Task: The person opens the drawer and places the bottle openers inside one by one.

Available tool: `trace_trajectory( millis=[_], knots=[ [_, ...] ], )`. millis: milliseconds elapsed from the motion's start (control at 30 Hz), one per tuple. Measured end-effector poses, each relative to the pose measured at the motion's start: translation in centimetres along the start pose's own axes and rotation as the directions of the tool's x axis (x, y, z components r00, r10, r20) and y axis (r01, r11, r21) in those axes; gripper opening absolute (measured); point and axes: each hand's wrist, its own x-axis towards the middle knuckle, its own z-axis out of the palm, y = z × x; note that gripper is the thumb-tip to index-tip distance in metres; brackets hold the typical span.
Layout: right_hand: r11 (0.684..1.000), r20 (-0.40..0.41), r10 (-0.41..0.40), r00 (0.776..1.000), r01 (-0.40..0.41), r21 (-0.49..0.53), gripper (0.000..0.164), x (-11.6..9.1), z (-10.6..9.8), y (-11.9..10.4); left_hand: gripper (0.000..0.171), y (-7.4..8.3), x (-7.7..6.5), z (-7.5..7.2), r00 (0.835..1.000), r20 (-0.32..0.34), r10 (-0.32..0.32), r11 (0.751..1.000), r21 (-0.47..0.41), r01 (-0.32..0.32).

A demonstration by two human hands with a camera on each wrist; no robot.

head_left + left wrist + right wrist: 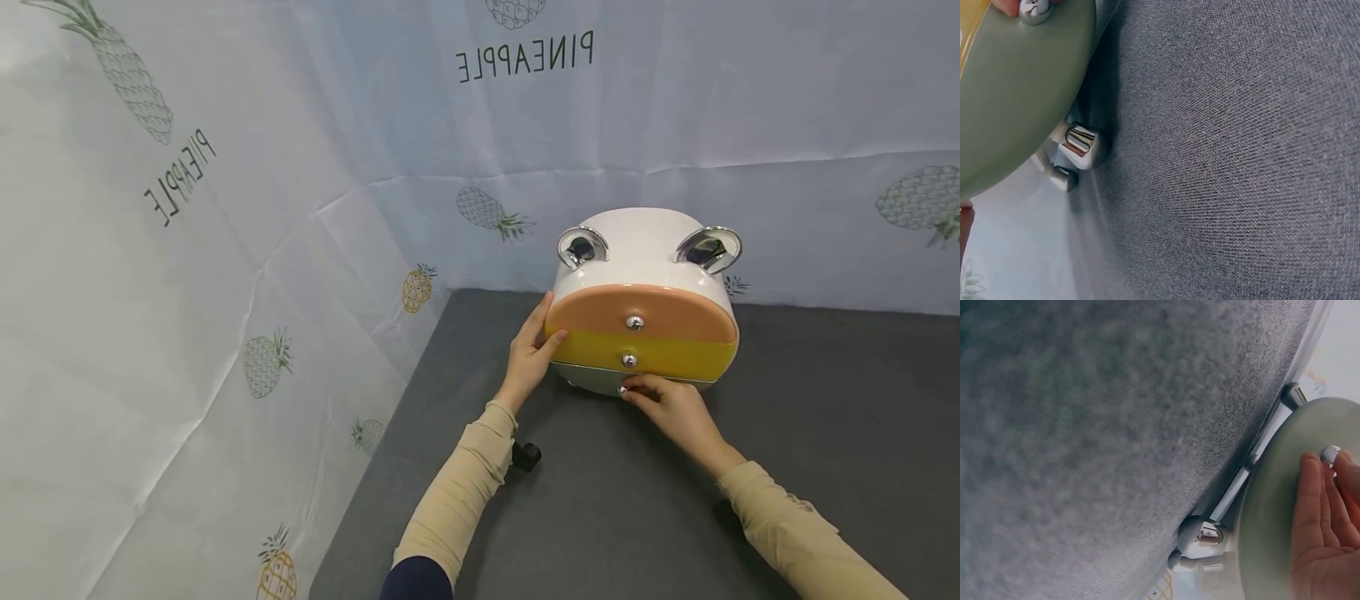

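A white drawer box with silver ears stands on the grey cloth, its rounded front banded orange, yellow and green. My left hand rests against its left side, thumb on the front and fingers along the side; in the left wrist view only a fingertip shows by the edge. My right hand pinches the silver knob of the green bottom drawer between thumb and finger. I cannot tell whether this drawer stands slightly out. Above it are the orange drawer and yellow drawer, each with a silver knob.
Short silver feet hold the box off the grey cloth. Pale curtains with printed pineapples hang behind and on the left. A small black object shows beside my left forearm.
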Motion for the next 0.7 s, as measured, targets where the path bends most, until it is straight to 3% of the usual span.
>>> trace_trajectory(
  millis=[333,567,700],
  knots=[
    [0.999,0.033,0.038,0.999,-0.038,0.011,0.015,0.0,-0.1,0.0,0.061,-0.4,0.0,0.2,1.000,-0.003,0.010,1.000,-0.004,-0.010],
    [0.997,0.097,0.070,0.993,-0.071,0.016,0.016,-0.2,-0.4,-0.3,0.069,-3.7,0.3,1.1,1.000,0.004,-0.019,0.999,0.048,0.019],
    [0.998,0.125,0.061,0.990,-0.060,-0.015,0.017,-0.1,-1.1,-0.7,0.073,-3.7,0.1,1.0,1.000,0.027,0.007,0.995,0.102,-0.010]
  ],
)
